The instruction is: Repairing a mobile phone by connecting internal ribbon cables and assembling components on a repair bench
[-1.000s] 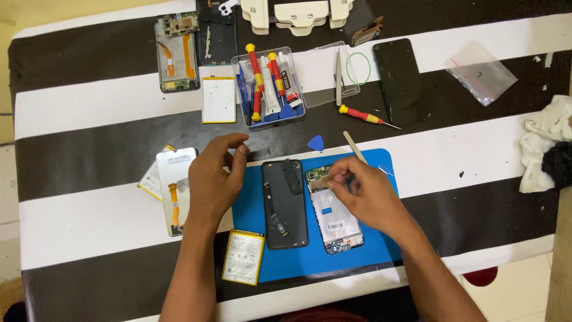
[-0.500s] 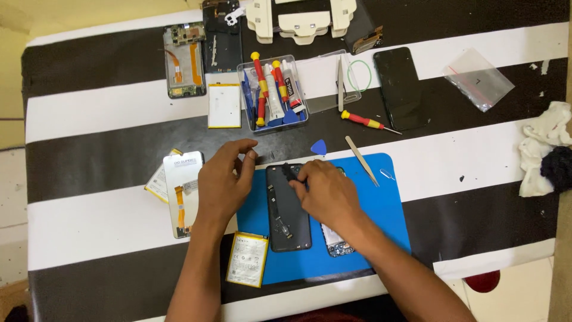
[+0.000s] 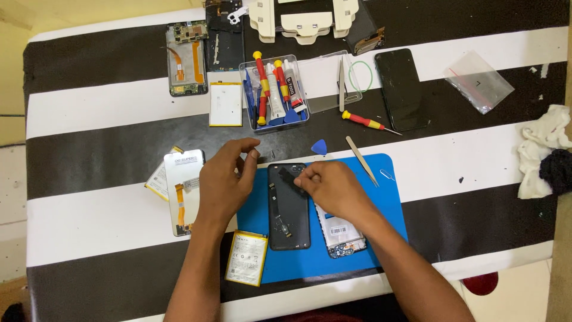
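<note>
Striped table [image 3: 89, 113]; right hand [image 3: 333, 191] pinching, perhaps, something tiny on black phone shell [image 3: 289, 209], left hand [image 3: 223, 179] loosely open

There is just one camera, worn on the person's head. It looks almost straight down at the striped tabletop [image 3: 89, 107] from high up, so nearly all of it shows. Both arms come in from the bottom edge. The blue mat [image 3: 387, 203] sits near the middle, a little low.
</note>
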